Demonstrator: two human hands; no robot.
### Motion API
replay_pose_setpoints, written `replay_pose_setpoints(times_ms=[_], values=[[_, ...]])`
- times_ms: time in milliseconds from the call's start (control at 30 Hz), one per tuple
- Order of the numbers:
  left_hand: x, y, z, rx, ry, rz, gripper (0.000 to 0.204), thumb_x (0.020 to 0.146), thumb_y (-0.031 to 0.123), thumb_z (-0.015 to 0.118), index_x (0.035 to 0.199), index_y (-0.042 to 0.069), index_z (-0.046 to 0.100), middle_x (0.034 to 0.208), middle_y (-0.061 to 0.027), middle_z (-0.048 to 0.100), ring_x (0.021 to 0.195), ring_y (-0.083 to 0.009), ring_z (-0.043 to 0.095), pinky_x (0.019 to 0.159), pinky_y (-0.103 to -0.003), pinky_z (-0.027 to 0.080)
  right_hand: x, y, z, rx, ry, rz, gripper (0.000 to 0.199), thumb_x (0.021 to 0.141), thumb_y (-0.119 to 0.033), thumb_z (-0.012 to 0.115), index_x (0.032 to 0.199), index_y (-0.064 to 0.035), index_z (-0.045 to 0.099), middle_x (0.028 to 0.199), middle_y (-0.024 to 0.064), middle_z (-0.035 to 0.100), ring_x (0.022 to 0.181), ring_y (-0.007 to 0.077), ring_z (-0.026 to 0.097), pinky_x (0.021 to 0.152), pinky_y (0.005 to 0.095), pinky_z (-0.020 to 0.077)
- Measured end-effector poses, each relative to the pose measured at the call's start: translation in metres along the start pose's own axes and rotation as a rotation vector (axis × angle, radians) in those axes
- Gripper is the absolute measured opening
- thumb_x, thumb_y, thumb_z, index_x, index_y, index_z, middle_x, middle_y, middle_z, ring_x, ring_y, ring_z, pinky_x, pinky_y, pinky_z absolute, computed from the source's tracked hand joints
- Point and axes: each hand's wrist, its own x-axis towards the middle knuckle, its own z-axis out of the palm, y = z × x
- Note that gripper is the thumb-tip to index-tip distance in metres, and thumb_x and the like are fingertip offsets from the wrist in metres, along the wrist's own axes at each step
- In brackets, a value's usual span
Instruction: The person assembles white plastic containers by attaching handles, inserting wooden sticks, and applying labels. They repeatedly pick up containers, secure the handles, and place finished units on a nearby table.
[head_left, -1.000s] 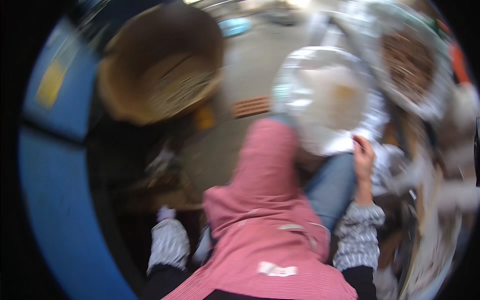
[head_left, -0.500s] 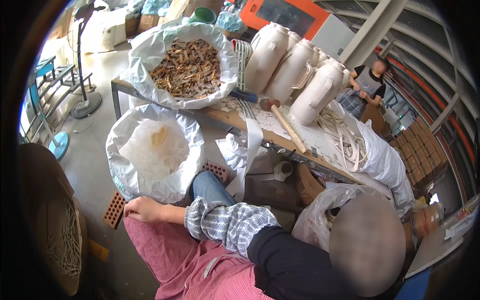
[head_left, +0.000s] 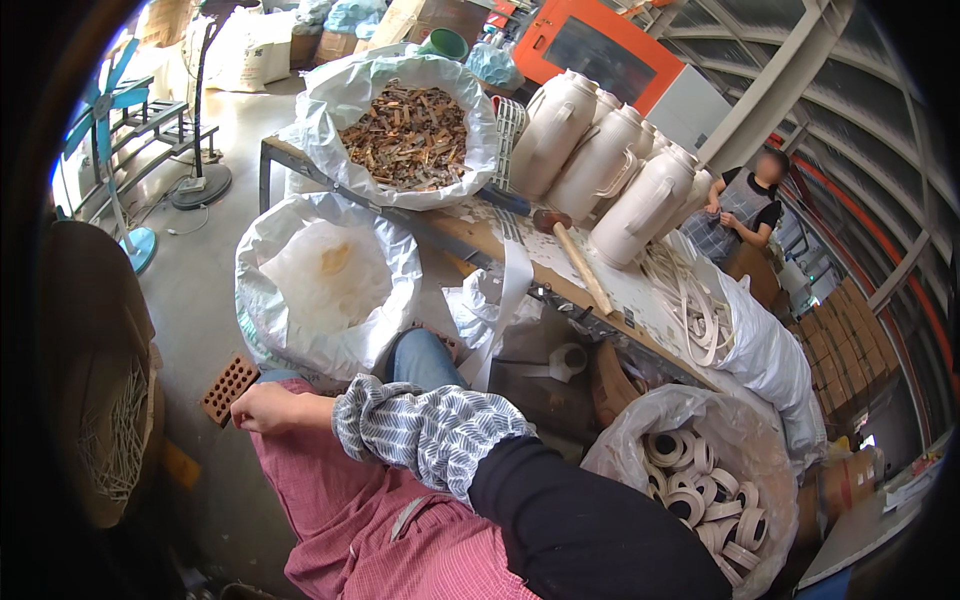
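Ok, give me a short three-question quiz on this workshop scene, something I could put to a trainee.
1. True or false: the sack on the bench is filled with white tape rolls.
2. How many white jugs stand in a row on the bench? A) two B) three C) five
3. Which tool lies on the bench just in front of the jugs?

Key
1. False. It holds brown scraps; the tape rolls are in the bag on the floor.
2. B
3. A hammer with a wooden handle.
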Motion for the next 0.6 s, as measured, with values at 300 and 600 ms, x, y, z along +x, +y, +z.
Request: replay_pose_setpoints(times_ms=[300,600], values=[[0.001,-0.006,-0.019,-0.511,0.169,-0.156,0.026,0.082,0.026,0.061,0.101,0.009,0.056,0.092,-0.0103,0.053,0.082,-0.0292,0.050,0.072,-0.047,0.048,-0.004,0.017,0.012,0.049,0.099,-0.065,0.008,0.078,-0.012,0.065,0.085,-0.0088,0.069,0.084,0.0095,0.070,0.081,0.0288,0.067,0.072,0.0388,0.0519],[0.015,-0.083,-0.066,-0.935,0.604,-0.346,0.021,0.085,0.027,0.058,0.092,0.008,0.059,0.080,-0.0085,0.053,0.070,-0.0266,0.050,0.065,-0.046,0.048,-0.001,0.015,0.008,0.018,0.136,-0.103,0.010,0.078,-0.012,0.062,0.086,-0.0098,0.067,0.084,0.0107,0.069,0.081,0.0306,0.066,0.073,0.0396,0.0511]])
